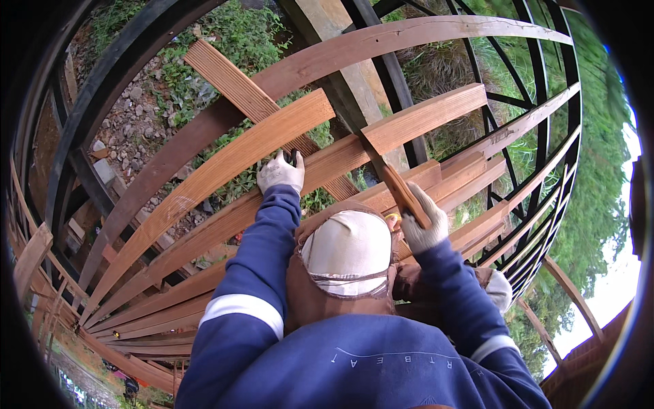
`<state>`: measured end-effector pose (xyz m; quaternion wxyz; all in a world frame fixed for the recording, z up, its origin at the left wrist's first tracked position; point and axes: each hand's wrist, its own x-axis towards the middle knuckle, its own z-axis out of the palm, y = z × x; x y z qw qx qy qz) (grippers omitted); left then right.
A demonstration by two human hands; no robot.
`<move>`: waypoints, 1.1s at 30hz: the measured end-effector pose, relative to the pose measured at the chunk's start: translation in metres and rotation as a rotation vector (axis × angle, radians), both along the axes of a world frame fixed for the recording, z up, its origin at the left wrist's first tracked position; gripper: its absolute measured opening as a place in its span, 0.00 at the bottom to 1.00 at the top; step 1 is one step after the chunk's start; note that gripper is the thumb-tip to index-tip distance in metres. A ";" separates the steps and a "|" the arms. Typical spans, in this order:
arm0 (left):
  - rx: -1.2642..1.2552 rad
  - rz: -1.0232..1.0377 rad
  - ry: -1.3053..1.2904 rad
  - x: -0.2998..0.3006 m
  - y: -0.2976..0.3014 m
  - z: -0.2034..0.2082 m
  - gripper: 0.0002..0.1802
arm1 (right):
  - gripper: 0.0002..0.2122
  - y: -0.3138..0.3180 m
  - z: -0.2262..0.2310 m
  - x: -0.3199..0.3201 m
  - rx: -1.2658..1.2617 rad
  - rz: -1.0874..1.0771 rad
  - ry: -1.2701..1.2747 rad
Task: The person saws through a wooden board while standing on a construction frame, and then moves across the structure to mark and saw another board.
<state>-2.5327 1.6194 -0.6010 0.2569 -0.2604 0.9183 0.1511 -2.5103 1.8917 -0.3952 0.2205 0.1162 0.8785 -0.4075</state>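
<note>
My right hand [426, 221], in a pale work glove, is wrapped round the brown wooden handle [402, 191] of a long tool. Its narrow dark blade [368, 146], seen nearly edge-on, crosses a wooden beam [337, 158]; how deep it sits in the wood I cannot tell. To the left, my gloved left hand [281, 172] rests by the same beam, fingers curled round a small black thing [293, 157] whose kind I cannot make out. A wider curved plank [225, 180] lies just beyond that hand. Between my arms is my bent knee in torn brown cloth [347, 245].
A grooved board [231, 78] runs crosswise beneath the beams. Farther out are a long brown timber [388, 39] and dark metal frame members [392, 75]. Through the gaps, rubble [133, 129] and plants [245, 34] show below. More planks [470, 180] lie at the right.
</note>
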 end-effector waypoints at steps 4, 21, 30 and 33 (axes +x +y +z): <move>0.024 -0.005 -0.031 -0.002 0.000 0.003 0.27 | 0.25 -0.029 -0.040 -0.034 -0.030 -0.061 0.013; 0.014 0.006 -0.044 -0.004 -0.004 0.002 0.27 | 0.24 -0.023 0.003 -0.017 0.041 0.011 0.052; 0.016 0.008 -0.059 -0.006 0.005 0.016 0.26 | 0.25 0.006 0.020 0.006 0.037 0.045 0.049; 0.033 0.002 -0.036 -0.007 0.006 0.009 0.26 | 0.23 -0.030 -0.053 -0.054 0.042 0.060 0.103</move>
